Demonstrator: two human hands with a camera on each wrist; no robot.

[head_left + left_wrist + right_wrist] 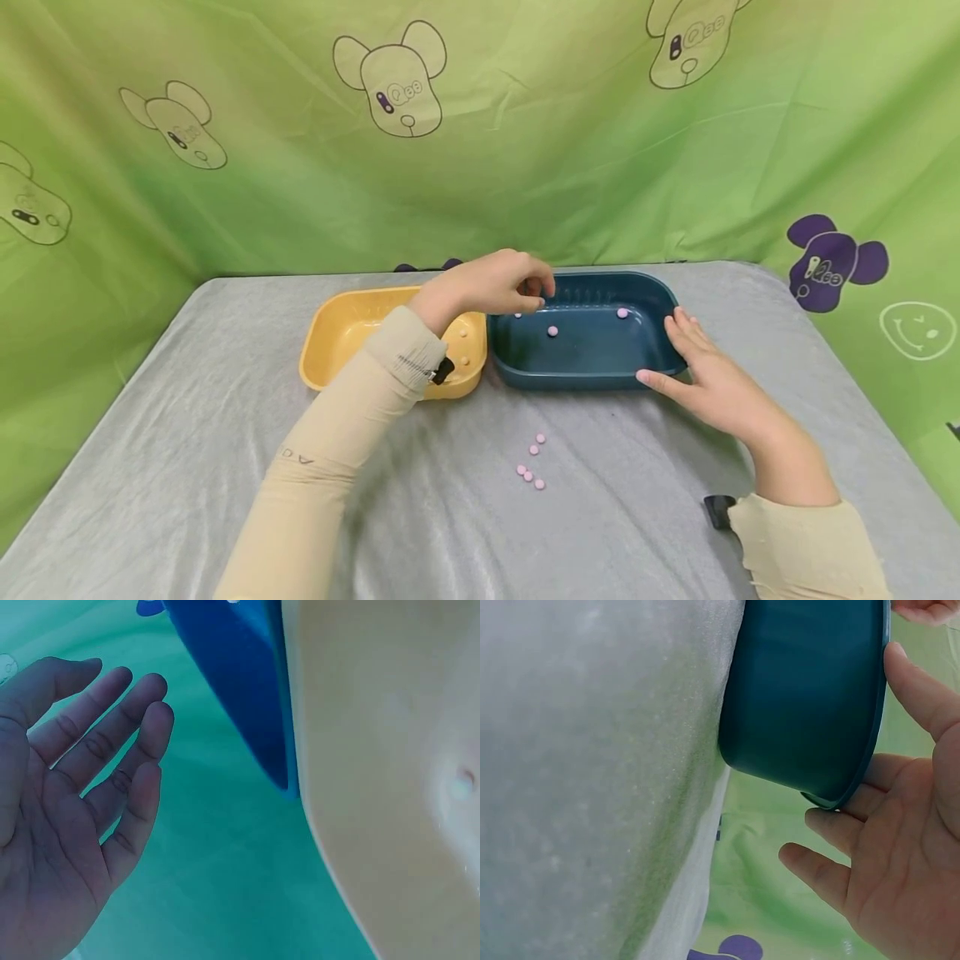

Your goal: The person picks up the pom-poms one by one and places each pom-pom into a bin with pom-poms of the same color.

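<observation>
Over the left end of a dark blue basin (585, 354), my left hand (498, 283) hangs with fingers loosely bent. The left wrist view shows the same hand (82, 787) with its palm bare and nothing held. My right hand (708, 375) touches the basin's right end, fingers spread and thumb at the rim. In the right wrist view the thumb (922, 690) meets the basin's edge (810, 705). A few small pink tablets (552, 332) lie inside the blue basin. The left forearm crosses a yellow basin (326, 342), partly hiding it; small pale tablets (464, 361) lie in it.
Several pink tablets (528, 477) lie on the grey cloth-covered table (450, 525) in front of the blue basin. The two basins stand side by side, ends close together. A green printed curtain (525, 167) hangs behind the table and along its sides.
</observation>
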